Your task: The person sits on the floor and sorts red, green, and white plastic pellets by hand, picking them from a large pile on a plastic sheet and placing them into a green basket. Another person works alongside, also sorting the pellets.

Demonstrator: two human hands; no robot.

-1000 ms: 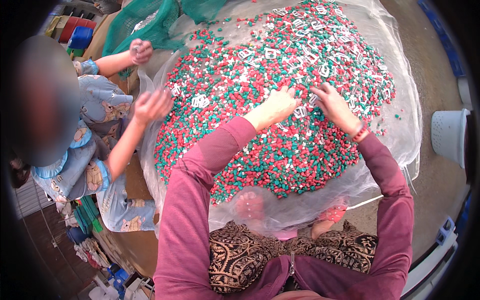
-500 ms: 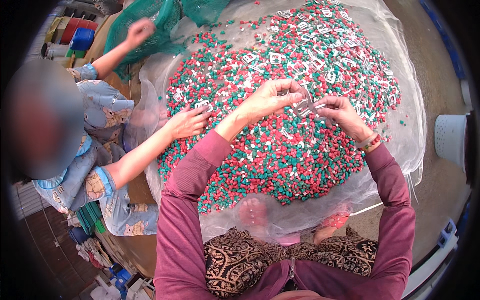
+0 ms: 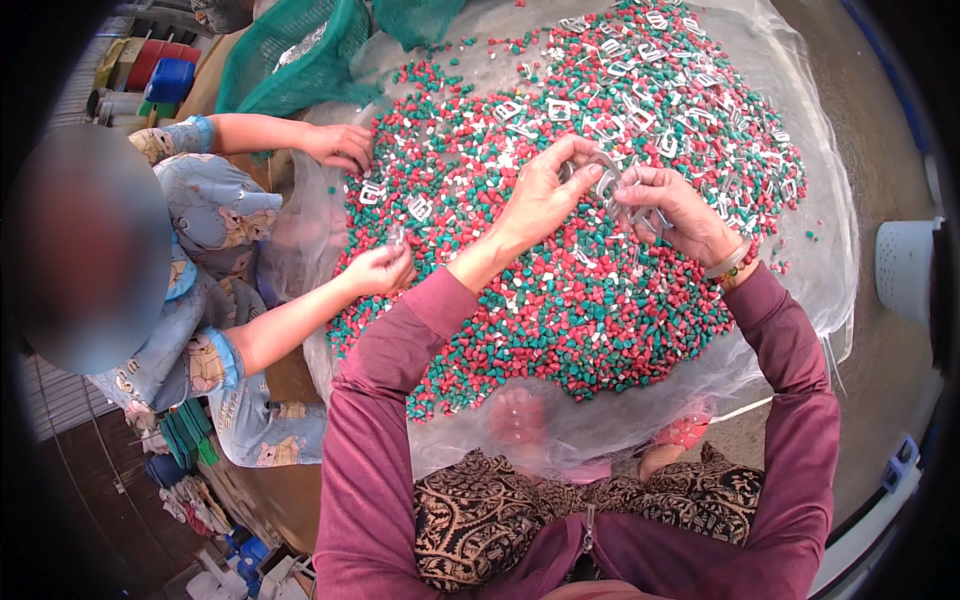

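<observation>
My left hand [image 3: 548, 190] pinches a shiny, silver frame-shaped metal buckle [image 3: 607, 182] between thumb and fingers. Close beside it, my right hand [image 3: 680, 208] is closed on metal buckles [image 3: 655, 220] that stick out below its fingers; how many is unclear. Both hands hover over a wide heap of small red, green and white pebble-like pieces [image 3: 560, 330]. Among these lie several loose silver buckles [image 3: 558, 110], thickest toward the far right. The heap rests on a pale, sheer mesh sheet [image 3: 820, 230].
At left, a co-worker's one hand [image 3: 342, 148] reaches the heap's edge; the other hand [image 3: 380, 268] holds a small shiny piece. A green mesh bag [image 3: 340, 50] with silver pieces lies behind. A white perforated basket [image 3: 905, 268] stands at right, blue and red containers [image 3: 170, 80] at far left.
My hands have shifted slightly, the buckles turning between them. The co-worker's far hand has come from the green mesh bag to the heap; the near hand has lifted a shiny piece.
</observation>
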